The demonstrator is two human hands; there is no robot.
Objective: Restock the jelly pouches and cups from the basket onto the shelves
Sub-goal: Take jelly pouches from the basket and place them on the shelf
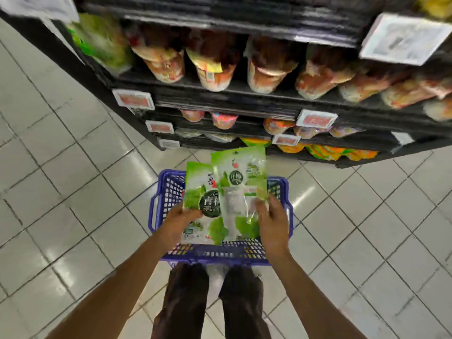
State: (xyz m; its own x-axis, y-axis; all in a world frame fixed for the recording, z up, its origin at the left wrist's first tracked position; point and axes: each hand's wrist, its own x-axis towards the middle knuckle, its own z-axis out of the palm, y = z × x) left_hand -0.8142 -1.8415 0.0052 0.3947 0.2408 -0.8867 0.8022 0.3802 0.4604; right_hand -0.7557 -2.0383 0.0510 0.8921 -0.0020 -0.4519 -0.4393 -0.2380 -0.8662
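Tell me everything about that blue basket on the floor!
The blue basket looks like plastic, its walls full of small square holes, a handle hanging at its left side. It stands upright on the tiled floor between the shelves and the person's legs. Two green pouches, held above it by the left hand and right hand, hide most of its inside.

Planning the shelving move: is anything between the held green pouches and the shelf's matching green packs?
Nothing visible. The left hand and right hand hold the green pouches over the basket; only open air separates them from the green packs, upper left.
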